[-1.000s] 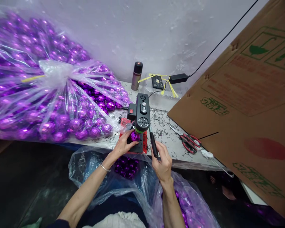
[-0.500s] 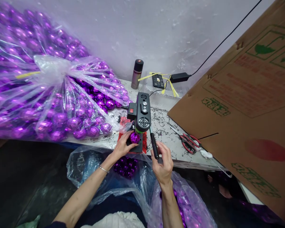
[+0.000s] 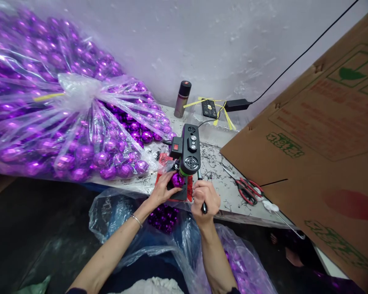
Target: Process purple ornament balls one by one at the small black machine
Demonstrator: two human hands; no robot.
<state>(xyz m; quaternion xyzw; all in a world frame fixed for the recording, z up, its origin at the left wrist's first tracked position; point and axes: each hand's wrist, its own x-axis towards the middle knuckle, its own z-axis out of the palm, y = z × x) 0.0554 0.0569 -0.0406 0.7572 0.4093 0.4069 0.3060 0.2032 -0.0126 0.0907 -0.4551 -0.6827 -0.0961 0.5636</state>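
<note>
i have the left hand point(image 3: 162, 191) closed on a shiny purple ball point(image 3: 178, 180), pinched between thumb and fingers. the ball sits at that hand's fingertips, on the side facing my right hand point(image 3: 206, 200), and under the near end of a black machine point(image 3: 190, 149); whether they touch i cannot tell from here. my right hand is a fist around the machine's black handle point(image 3: 204, 208), with the ball ahead of it and to its left. well to the right of that fist lie red-handled scissors point(image 3: 247, 190). beyond the left hand, off to its left, bulges a clear bag point(image 3: 78, 92) of similar balls.
</note>
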